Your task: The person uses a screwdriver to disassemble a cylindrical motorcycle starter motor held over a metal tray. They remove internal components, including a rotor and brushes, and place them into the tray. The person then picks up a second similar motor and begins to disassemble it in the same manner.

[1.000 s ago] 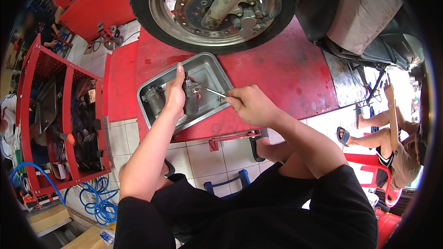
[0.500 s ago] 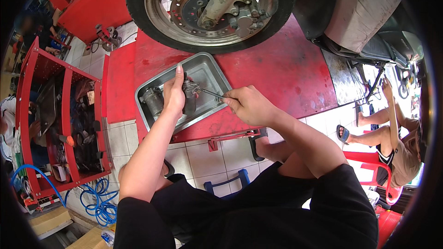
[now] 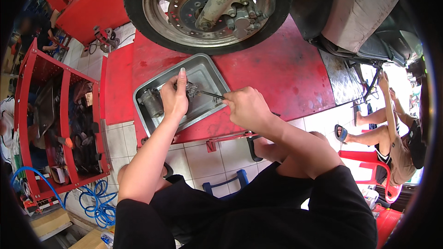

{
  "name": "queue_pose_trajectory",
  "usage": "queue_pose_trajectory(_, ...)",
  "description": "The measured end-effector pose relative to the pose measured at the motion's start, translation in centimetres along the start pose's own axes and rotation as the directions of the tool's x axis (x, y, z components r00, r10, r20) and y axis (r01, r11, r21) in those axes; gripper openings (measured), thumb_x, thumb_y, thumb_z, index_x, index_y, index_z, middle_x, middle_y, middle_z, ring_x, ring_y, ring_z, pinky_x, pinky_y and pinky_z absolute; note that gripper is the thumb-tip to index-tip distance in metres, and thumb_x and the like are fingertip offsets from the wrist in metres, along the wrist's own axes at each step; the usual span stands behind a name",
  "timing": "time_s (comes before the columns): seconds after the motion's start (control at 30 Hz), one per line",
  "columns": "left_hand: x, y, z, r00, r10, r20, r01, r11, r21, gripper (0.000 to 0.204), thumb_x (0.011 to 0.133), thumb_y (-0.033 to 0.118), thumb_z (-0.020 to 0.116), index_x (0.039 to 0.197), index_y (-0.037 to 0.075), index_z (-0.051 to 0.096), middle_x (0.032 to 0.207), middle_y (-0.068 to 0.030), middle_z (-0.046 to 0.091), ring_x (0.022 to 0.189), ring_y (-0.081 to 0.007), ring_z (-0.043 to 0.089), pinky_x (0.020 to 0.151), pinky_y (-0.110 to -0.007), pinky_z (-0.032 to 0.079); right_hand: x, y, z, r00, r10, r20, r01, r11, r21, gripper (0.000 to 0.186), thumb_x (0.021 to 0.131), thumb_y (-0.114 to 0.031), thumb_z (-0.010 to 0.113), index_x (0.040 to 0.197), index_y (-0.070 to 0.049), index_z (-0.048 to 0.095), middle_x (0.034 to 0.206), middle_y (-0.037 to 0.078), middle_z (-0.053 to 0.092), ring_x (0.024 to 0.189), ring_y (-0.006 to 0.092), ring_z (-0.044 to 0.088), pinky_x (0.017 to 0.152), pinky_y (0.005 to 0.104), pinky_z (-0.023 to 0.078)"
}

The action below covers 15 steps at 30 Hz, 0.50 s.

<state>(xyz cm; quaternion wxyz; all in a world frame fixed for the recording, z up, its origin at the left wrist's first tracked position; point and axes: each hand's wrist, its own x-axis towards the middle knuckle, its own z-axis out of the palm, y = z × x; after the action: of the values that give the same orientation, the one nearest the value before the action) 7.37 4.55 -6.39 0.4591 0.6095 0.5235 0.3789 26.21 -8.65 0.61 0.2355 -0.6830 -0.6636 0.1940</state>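
Note:
My left hand (image 3: 174,99) grips a dull metal part (image 3: 193,88) over a rectangular steel tray (image 3: 207,110), thumb pointing up; the part's lower body is mostly hidden by the hand. In my right hand (image 3: 247,107) is a slim metal tool (image 3: 211,95), its tip at the part's upper fitting; what exactly it engages is too small to tell. A second cylindrical metal piece (image 3: 151,103) lies in the tray's left side, left of my left hand.
The tray rests on a red platform (image 3: 277,78) under a motorbike's front wheel (image 3: 205,41) and bodywork (image 3: 355,9). Red shelving (image 3: 64,120) and coiled blue hose (image 3: 97,205) are at left. A seated person (image 3: 383,133) is at right; another person (image 3: 46,34) is at upper left.
My left hand has turned slightly with the part, now covering more of its body. My right hand has shifted slightly, fingers curled further round the tool.

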Motion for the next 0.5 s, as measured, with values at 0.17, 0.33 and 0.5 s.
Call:
queue_pose_trajectory(0.17, -0.4, 1.1, 0.1, 0.994, 0.056, -0.097, -0.052, 0.998, 0.035, 0.065, 0.096, 0.055, 0.059, 0.098, -0.01, 0.07, 0.075, -0.0164, 0.068, 0.076, -0.0214, 0.063, 0.077, -0.037, 0.05, 0.4, -0.3, 0.2, 0.997, -0.035, -0.074, 0.028, 0.996, -0.087, 0.01, 0.084, -0.008, 0.066, 0.086, 0.0, 0.072, 0.072, 0.02, 0.065, 0.066, 0.0425, 0.063, 0.063, 0.0499, 0.052)
queue_pose_trajectory(0.33, -0.7, 1.0, 0.1, 0.986, 0.077, -0.145, -0.068, 0.996, 0.062, 0.064, 0.097, 0.053, 0.059, 0.099, -0.01, 0.07, 0.078, -0.0169, 0.069, 0.077, -0.0221, 0.065, 0.077, -0.037, 0.05, 1.0, -0.8, -0.8, 0.999, -0.003, -0.04, -0.001, 0.996, -0.094, 0.012, 0.083, -0.008, 0.066, 0.088, 0.003, 0.07, 0.075, 0.022, 0.065, 0.072, 0.0432, 0.063, 0.065, 0.0502, 0.051)
queue_pose_trajectory(0.5, -0.8, 1.9, 0.6, 0.991, 0.094, -0.1, -0.091, 0.995, 0.03, 0.063, 0.097, 0.052, 0.059, 0.099, -0.01, 0.07, 0.077, -0.0177, 0.07, 0.076, -0.0245, 0.066, 0.077, -0.037, 0.05, 1.0, 1.1, 0.1, 0.997, -0.073, -0.016, 0.075, 0.994, 0.079, 0.01, 0.078, -0.002, 0.062, 0.083, 0.005, 0.066, 0.077, 0.026, 0.064, 0.078, 0.0469, 0.064, 0.073, 0.0536, 0.051)
